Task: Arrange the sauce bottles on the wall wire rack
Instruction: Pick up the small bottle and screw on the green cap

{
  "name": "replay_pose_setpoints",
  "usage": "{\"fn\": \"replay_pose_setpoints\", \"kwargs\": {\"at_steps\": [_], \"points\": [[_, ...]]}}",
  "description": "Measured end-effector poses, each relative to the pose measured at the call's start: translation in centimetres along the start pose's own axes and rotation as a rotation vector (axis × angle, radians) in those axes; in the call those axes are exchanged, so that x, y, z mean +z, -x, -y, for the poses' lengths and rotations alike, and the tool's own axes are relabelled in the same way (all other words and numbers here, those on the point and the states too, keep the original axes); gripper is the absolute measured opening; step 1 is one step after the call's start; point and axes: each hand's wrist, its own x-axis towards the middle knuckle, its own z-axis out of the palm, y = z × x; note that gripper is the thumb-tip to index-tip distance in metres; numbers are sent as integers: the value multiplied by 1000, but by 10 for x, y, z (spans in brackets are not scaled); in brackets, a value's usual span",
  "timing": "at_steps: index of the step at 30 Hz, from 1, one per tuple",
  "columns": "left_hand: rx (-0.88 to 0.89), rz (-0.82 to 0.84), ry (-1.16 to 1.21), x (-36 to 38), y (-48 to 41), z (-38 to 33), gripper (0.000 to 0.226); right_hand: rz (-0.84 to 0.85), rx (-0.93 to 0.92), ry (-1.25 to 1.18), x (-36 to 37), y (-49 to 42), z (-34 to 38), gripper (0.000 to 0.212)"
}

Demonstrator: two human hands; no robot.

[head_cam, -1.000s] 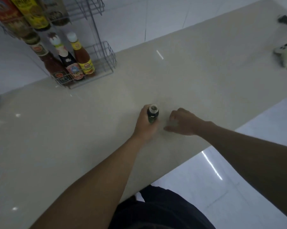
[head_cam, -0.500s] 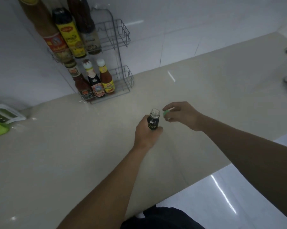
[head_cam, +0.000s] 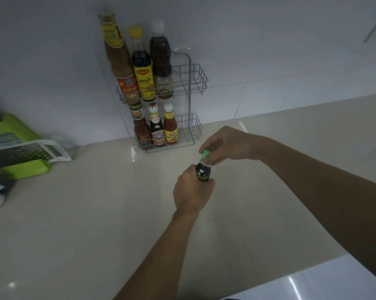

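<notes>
Head view: my left hand (head_cam: 193, 189) grips the upright dark bottle (head_cam: 202, 173); my right hand (head_cam: 223, 144) pinches the green cap (head_cam: 205, 154) directly above its neck.

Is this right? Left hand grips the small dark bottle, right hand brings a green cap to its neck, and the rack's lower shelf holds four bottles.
Not quite. The head view shows three bottles on the lower shelf, not four, with free space at its right end. The rest stands: the left hand grips the small dark bottle and the right hand holds the green cap at its neck.
</notes>
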Motion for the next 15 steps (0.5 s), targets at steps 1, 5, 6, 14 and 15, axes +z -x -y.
{"fn": "replay_pose_setpoints", "kwargs": {"at_steps": [1,5,6,14,15], "points": [[-2,-4,2,-1,0,-1,20,3,5,39,0,-3,3,29],[-64,-13,79,-2,0,-6,17,22,33,296,1,-15,16,20],[-80,-8,116,-2,-1,-6,15,22,29,312,1,-17,19,21],[-61,163,383,-18,-18,-6,15,83,-41,31,-7,-18,23,34],[-73,162,396,-17,-17,-5,15,88,-27,33,-6,-19,24,33]]}}
